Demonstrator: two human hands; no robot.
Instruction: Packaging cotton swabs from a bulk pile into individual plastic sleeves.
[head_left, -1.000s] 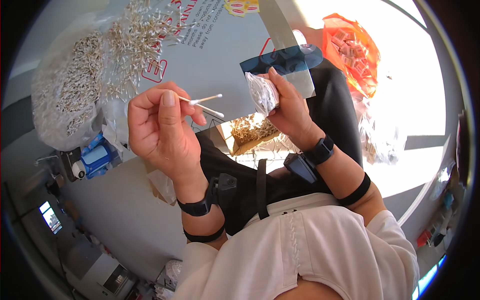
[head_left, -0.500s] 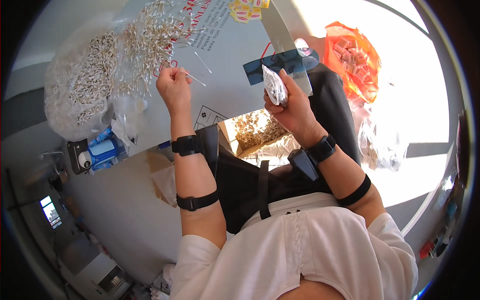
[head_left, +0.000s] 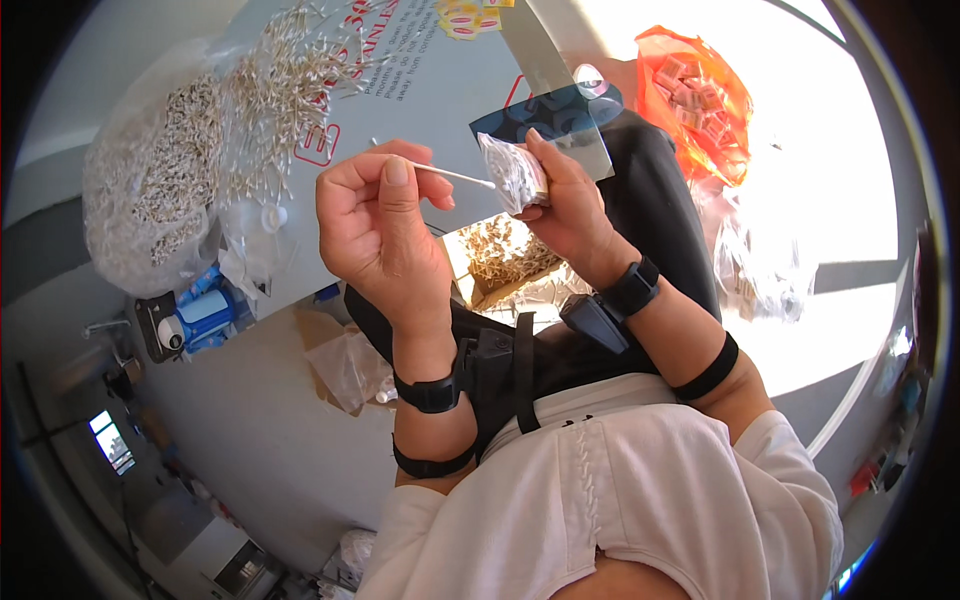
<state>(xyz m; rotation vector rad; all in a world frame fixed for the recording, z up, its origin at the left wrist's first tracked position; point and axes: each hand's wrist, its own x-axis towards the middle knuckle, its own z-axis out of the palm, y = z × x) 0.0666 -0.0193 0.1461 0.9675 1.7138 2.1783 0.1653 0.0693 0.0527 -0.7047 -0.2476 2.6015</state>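
Observation:
Between the thumb and fingers of my left hand (head_left: 385,220) is a cotton swab (head_left: 450,174), its white tip pointing right. That tip reaches the open end of a small clear packet of cotton swabs (head_left: 516,172); whether it touches cannot be told. My right hand (head_left: 572,205) grips the packet, thumb on top, fingers curled beneath it. Beyond my left hand, a loose heap of cotton swabs (head_left: 285,95) lies on the grey table (head_left: 420,120). Beside the heap, a big clear plastic bag (head_left: 110,190) holds many more swabs.
Below the table edge sits a cardboard box (head_left: 462,275) of swabs. An orange bag (head_left: 742,80) with small packs stands at right. A dark blue translucent sheet (head_left: 550,110) lies at the table's right edge, yellow labels (head_left: 470,20) farther back. A blue-and-white bottle (head_left: 203,308) is left.
My left hand has come up from beside the swab heap, moving right with the swab toward the packet. My right hand has shifted slightly left, still holding the packet.

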